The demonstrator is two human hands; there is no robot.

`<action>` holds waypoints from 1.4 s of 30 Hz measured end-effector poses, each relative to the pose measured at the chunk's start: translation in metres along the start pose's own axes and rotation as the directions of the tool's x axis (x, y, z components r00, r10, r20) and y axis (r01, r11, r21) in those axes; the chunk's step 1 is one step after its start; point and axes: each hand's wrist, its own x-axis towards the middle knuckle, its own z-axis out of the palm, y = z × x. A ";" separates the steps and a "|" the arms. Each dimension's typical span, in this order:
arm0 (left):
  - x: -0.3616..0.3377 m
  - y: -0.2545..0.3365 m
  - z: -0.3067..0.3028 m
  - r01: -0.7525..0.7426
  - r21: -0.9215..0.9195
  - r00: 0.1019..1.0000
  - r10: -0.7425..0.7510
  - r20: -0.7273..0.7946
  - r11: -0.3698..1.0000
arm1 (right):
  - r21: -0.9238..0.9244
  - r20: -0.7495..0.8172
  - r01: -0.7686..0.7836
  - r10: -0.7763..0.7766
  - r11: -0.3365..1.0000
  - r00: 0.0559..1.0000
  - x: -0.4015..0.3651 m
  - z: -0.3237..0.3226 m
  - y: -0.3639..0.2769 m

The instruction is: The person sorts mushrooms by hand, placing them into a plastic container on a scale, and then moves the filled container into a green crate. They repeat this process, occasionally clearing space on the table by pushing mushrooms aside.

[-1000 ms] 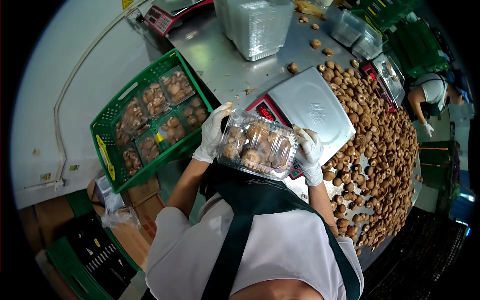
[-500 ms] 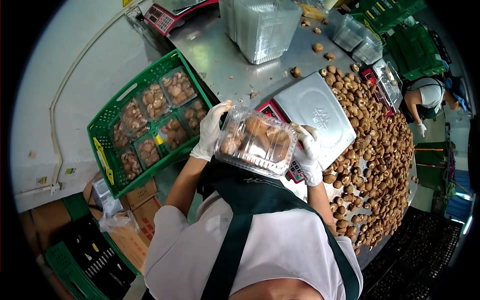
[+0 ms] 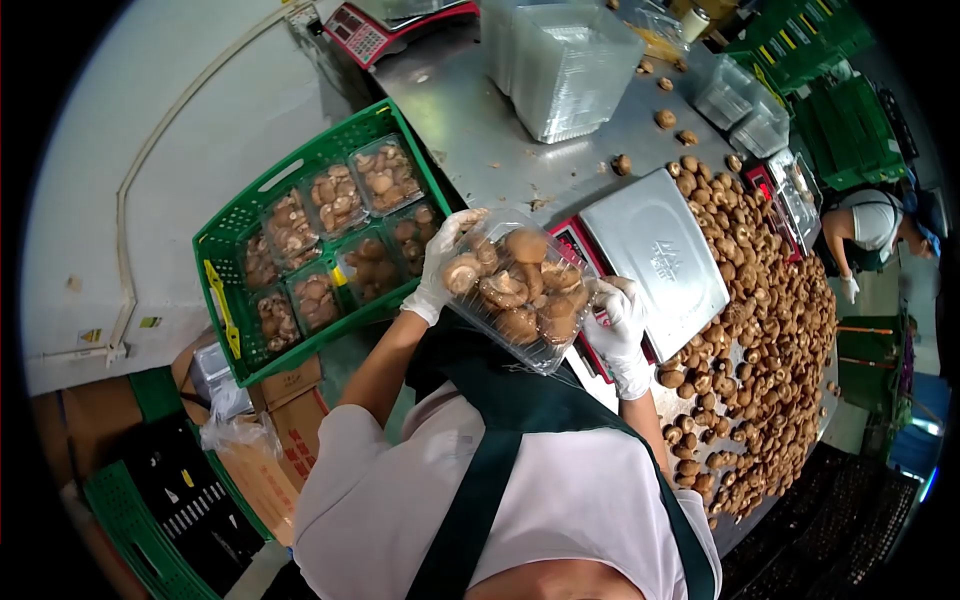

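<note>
Between my two white-gloved hands is a clear plastic clamshell box [image 3: 520,290] filled with brown shiitake mushrooms, tilted in front of my apron. My left hand [image 3: 445,265] grips its left end, fingers over the upper edge. At the right end, my right hand [image 3: 620,325] is closed on the box's edge. Just beyond the right hand lies a scale [image 3: 657,260] with a bare steel pan and red body. To the left, a green crate [image 3: 225,270] holds several similar boxes of mushrooms.
Loose mushrooms [image 3: 765,350] cover the right side of the steel table [image 3: 460,110]. Stacked clear trays [image 3: 565,75] stand at the back, near another red scale [image 3: 365,35]. A co-worker [image 3: 865,225] bends over at far right. Cardboard boxes [image 3: 290,420] sit lower left.
The box has turned in my hands, so its mushrooms show more plainly with less glare. The surroundings have shifted slightly right in view. Both hands still hold the box.
</note>
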 end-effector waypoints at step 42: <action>-0.076 0.034 0.012 0.335 -0.911 0.864 -0.463 0.196 0.239 | 0.632 0.657 -0.767 0.447 0.111 0.607 -0.022 0.076 -0.066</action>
